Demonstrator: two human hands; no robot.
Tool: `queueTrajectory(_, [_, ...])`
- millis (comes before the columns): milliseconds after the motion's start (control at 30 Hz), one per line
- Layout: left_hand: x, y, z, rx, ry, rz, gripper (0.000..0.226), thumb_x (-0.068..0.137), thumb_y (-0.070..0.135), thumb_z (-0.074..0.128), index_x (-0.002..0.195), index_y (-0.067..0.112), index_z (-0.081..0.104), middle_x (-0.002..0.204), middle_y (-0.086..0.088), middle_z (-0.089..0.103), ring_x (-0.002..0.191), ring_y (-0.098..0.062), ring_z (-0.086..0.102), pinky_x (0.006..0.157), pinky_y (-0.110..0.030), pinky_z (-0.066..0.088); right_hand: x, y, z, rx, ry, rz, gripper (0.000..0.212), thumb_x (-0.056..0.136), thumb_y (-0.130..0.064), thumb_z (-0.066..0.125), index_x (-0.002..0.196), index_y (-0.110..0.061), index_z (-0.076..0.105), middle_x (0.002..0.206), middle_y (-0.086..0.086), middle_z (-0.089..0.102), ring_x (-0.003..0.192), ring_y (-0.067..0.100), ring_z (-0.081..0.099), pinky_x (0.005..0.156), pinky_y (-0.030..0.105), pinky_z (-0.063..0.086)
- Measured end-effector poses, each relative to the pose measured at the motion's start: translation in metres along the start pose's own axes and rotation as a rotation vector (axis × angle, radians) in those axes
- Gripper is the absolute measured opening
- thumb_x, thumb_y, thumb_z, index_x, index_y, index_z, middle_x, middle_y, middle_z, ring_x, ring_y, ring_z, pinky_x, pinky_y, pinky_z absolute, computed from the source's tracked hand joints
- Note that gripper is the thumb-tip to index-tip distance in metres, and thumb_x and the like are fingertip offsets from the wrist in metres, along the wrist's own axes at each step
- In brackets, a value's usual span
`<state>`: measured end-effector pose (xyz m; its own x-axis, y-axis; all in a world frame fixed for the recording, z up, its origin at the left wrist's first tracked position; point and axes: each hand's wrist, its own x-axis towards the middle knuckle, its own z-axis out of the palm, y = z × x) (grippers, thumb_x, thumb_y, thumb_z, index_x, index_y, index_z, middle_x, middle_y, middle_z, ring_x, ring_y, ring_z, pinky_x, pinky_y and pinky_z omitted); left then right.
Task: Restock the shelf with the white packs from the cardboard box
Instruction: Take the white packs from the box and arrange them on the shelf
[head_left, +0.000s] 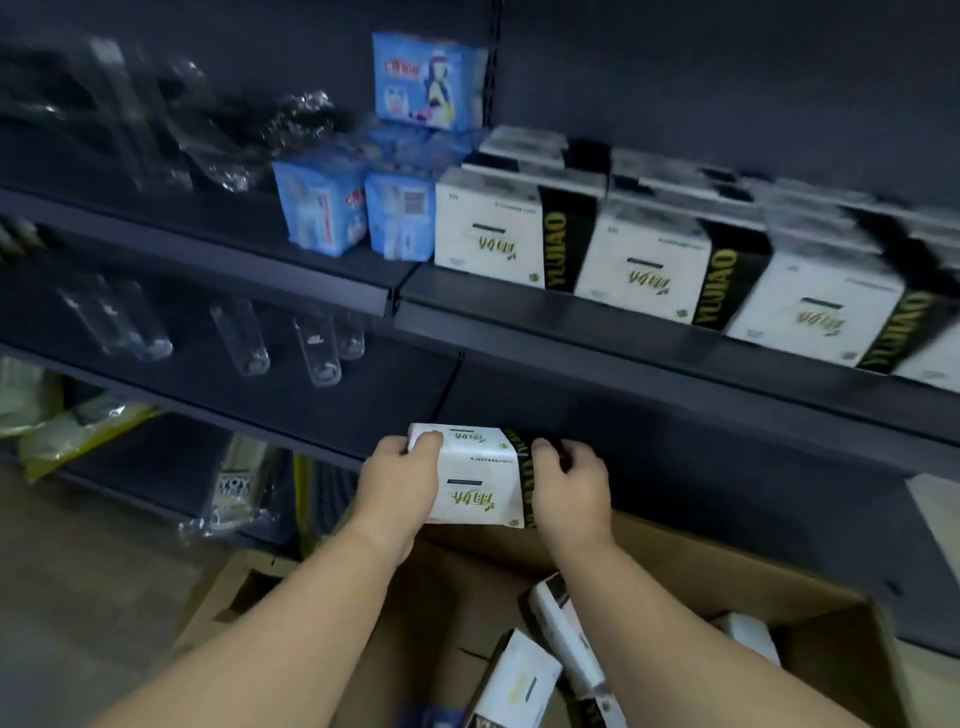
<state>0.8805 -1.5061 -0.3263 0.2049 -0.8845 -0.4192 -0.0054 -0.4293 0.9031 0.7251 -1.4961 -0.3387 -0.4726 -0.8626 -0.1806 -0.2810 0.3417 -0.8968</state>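
Note:
A white pack with a black side (480, 480) hangs in front of the dark shelf edge (649, 353), above the cardboard box (810, 597). My left hand (400, 483) grips its left end, fingers curled over the top corner. My right hand (571, 486) grips its black right end. A row of the same white packs (488, 228) stands on the upper shelf, with more stacked behind. Several loose white packs (519, 680) lie in the box below my forearms.
Blue packs (324, 200) stand left of the white row on the upper shelf. Clear glasses (317, 348) stand on the lower left shelf. Clear plastic packaging (208, 135) lies at upper left. Yellow bags (78, 426) and wrapped goods (239, 483) fill the bottom shelf.

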Motion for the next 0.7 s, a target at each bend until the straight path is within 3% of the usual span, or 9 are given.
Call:
queueTrajectory(133, [-0.012,0.033,-0.015,0.018,-0.077,0.107,0.024,0.097,0.040,0.050,0.110,0.021,0.056,0.102,-0.006,0.068,0.084,-0.021,0.068,0.051,-0.022,0.049,-0.017,-0.036,-0.010,-0.013,0.069,-0.107,0.047,0.099,-0.045,0.049,0.135,-0.015,0.053,0.123,-0.001,0.048,0.108,0.017,0.051,0.095,0.034,0.045])
queueTrajectory(200, [-0.017,0.049,-0.019,0.022,-0.097,0.164,0.027,0.094,0.045,0.052,0.109,0.024,0.058,0.111,-0.007,0.063,0.087,-0.021,0.068,0.049,-0.022,0.051,-0.023,-0.054,-0.017,-0.017,0.111,-0.154,0.051,0.100,-0.047,0.047,0.139,-0.015,0.050,0.133,0.002,0.047,0.116,0.018,0.050,0.097,0.032,0.041])
queueTrajectory(333, [-0.030,0.080,-0.018,-0.001,-0.151,0.247,0.040,0.083,0.058,0.054,0.110,0.029,0.061,0.118,-0.008,0.060,0.092,-0.023,0.069,0.057,-0.029,0.058,-0.027,-0.089,-0.036,-0.003,0.173,-0.217,0.056,0.099,-0.050,0.045,0.142,-0.014,0.048,0.139,0.003,0.046,0.127,0.021,0.046,0.103,0.033,0.037])
queueTrajectory(500, [-0.043,0.117,0.001,-0.037,-0.125,0.398,0.028,0.095,0.050,0.053,0.102,0.026,0.065,0.101,0.000,0.071,0.087,-0.016,0.069,0.061,-0.027,0.053,-0.021,-0.118,-0.065,0.051,0.218,-0.344,0.054,0.098,-0.052,0.045,0.135,-0.015,0.055,0.133,0.003,0.048,0.124,0.019,0.047,0.104,0.035,0.040])
queueTrajectory(600, [-0.051,0.139,0.016,-0.036,-0.097,0.475,0.033,0.093,0.054,0.053,0.096,0.024,0.067,0.098,0.001,0.072,0.088,-0.016,0.069,0.077,-0.035,0.057,-0.015,-0.129,-0.082,0.080,0.239,-0.398,0.051,0.095,-0.053,0.047,0.122,-0.011,0.060,0.126,0.004,0.052,0.118,0.022,0.051,0.102,0.043,0.045])
queueTrajectory(700, [-0.061,0.159,0.032,-0.038,-0.087,0.523,0.036,0.095,0.053,0.052,0.092,0.020,0.067,0.090,0.003,0.072,0.085,-0.015,0.068,0.078,-0.034,0.056,-0.009,-0.140,-0.102,0.131,0.246,-0.435,0.061,0.090,-0.056,0.050,0.133,-0.012,0.054,0.131,0.002,0.050,0.122,0.021,0.049,0.105,0.045,0.044])
